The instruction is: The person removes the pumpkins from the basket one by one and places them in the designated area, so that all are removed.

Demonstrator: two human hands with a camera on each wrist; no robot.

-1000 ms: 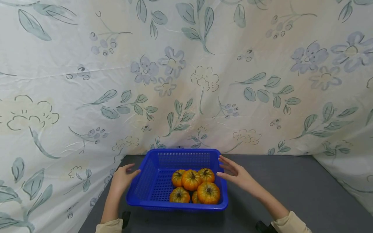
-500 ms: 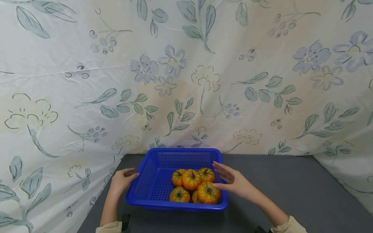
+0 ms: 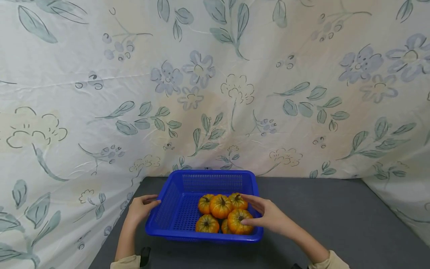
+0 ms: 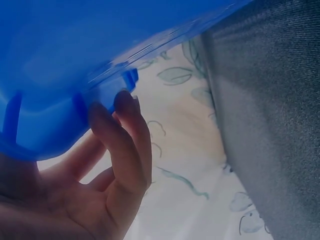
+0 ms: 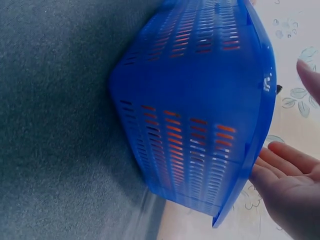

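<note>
A blue plastic basket [image 3: 181,234] sits on the dark table with several small orange pumpkins [image 3: 220,207] grouped in its right half. At its left rim is my left hand [image 3: 138,209]; in the left wrist view its bent fingers [image 4: 117,142] meet the underside of the rim, the thumb partly hidden by the basket. My right hand [image 3: 273,216] reaches over the right rim, fingers and thumb spread apart. Its thumb overlaps the front right pumpkin [image 3: 240,216], and its fingertips overlap the back right pumpkin [image 3: 237,203]. From the right wrist, the basket wall hides the pumpkins.
Dark grey cloth covers the table [image 3: 336,216], stretching out to the right of the basket. A floral curtain [image 3: 215,89] hangs behind the table and along both sides. The basket's slotted side wall [image 5: 190,145] stands between the right wrist camera and the pumpkins.
My right hand has moved left and slightly down, from the basket's right rim to over the pumpkins. My left hand has shifted only slightly at the left rim. The pumpkins stay in place.
</note>
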